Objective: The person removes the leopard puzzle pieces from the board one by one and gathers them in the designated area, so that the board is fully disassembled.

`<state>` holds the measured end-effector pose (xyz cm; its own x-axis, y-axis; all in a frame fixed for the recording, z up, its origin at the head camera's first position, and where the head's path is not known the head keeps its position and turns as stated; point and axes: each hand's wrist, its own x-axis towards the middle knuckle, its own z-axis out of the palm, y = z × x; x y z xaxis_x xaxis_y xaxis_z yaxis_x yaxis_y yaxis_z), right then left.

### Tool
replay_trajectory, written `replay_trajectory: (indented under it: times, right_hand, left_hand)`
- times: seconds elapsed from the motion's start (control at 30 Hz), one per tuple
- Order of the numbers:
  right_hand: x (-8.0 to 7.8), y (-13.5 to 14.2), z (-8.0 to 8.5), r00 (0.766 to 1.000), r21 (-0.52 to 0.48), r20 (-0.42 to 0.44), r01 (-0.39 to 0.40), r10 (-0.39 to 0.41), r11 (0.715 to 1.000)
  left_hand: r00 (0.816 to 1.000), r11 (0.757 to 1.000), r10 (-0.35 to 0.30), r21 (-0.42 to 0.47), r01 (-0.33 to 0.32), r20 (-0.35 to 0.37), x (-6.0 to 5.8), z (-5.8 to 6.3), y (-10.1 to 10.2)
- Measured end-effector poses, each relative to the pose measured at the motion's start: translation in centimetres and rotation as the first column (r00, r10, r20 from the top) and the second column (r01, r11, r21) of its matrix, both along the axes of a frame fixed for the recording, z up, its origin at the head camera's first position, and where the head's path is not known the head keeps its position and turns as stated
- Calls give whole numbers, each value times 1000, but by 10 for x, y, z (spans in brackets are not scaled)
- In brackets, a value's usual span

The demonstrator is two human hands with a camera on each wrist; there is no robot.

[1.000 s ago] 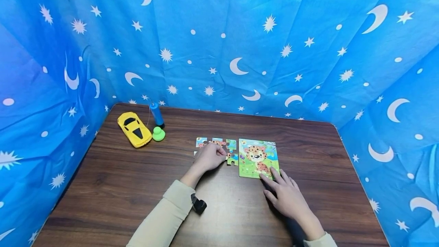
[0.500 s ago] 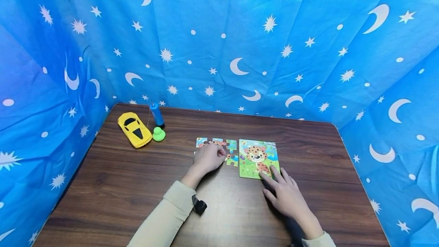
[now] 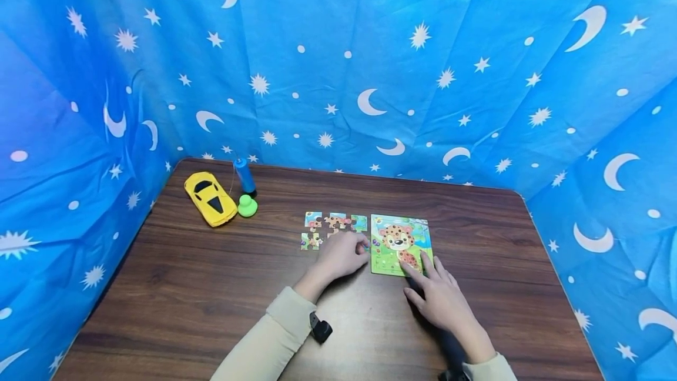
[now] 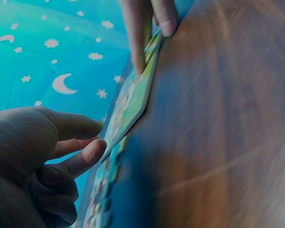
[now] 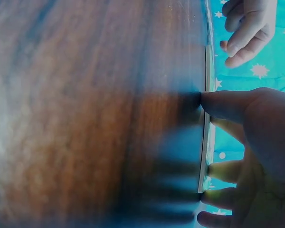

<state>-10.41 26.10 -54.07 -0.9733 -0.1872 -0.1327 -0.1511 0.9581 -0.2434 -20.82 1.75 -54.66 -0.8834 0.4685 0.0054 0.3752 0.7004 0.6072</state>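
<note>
My left hand (image 3: 341,257) hovers low over the lower row of jigsaw pieces, beside the left edge of a square leopard puzzle board (image 3: 385,260). In the left wrist view its thumb and forefinger stand apart with nothing between them, while the other fingers curl loosely. Upper-row jigsaw pieces (image 3: 359,223) lie close together, and a lower-left piece (image 3: 309,242) shows beside the hand. Other lower pieces are partly hidden under it. My right hand (image 3: 444,298) rests its extended fingertips on the board's lower right corner; its thumb touches the table just off the edge.
At the table's back left lie a yellow toy car (image 3: 211,200), a blue cylinder (image 3: 245,176) and a green knob-shaped piece (image 3: 247,206). A blue curtain (image 3: 317,63) with moons and stars surrounds the brown table (image 3: 185,287).
My left hand has shifted right, toward the board, uncovering the lower-left jigsaw piece and more of the upper row. The right hand stays at the board's corner.
</note>
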Motion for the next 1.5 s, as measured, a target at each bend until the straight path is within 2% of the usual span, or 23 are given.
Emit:
replay_trajectory:
  times: [0.23, 0.6, 1.0, 1.27, 1.5]
  right_hand:
    - [0, 3, -2, 1000, -33, 4, -7, 7, 999]
    - [2, 3, -3, 1000, -26, -15, -4, 4, 1000]
    - [0, 2, 0, 1000, 31, 3, 18, -18, 999]
    - [0, 1, -1, 999, 35, 33, 29, -30, 999]
    - [1, 3, -3, 999, 33, 41, 30, -32, 999]
  left_hand:
    - [997, 997, -70, -36, 71, 32, 4, -3, 14]
    - [994, 985, -94, -149, 86, -51, 4, -3, 23]
    - [994, 986, -102, -136, 95, -46, 2, -4, 27]
    - [990, 988, -93, -133, 78, -106, 4, -5, 28]
    - [989, 998, -50, -49, 43, -141, 8, -7, 28]
